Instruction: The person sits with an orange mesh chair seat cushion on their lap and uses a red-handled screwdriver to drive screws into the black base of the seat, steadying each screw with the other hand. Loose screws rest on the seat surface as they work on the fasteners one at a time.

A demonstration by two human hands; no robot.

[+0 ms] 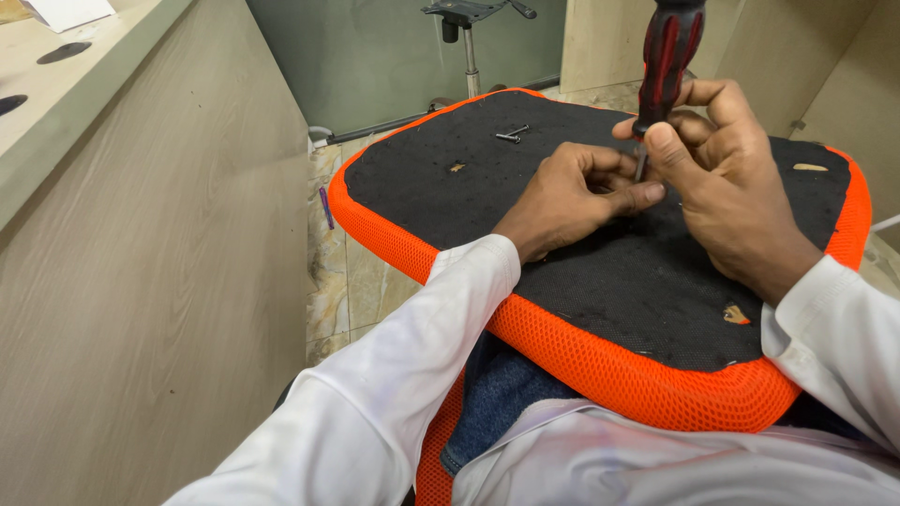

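Both hands work on the seat (450, 201) across our lap. Our right hand (727, 183) grips the screwdriver (667, 56) upright; our left hand (572, 192) pinches closed at its tip. We should keep it vertical, pressing firmly. Two screws (512, 134) lie nearby.

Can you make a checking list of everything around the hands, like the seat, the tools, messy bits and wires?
Surface: upturned chair seat, black underside with orange mesh edge, resting on the person's lap.
Job's things: red-and-black screwdriver held upright, tip down at the seat between the hands.
Clutter: two loose screws lying on the seat; a purple pen on the floor.
Grips: right hand wrapped around the screwdriver's lower end; left hand pinching at the tip.
Cables: a white one at the right edge, maybe.
Surroundings: wooden desk panel at left, chair base behind, tiled floor.
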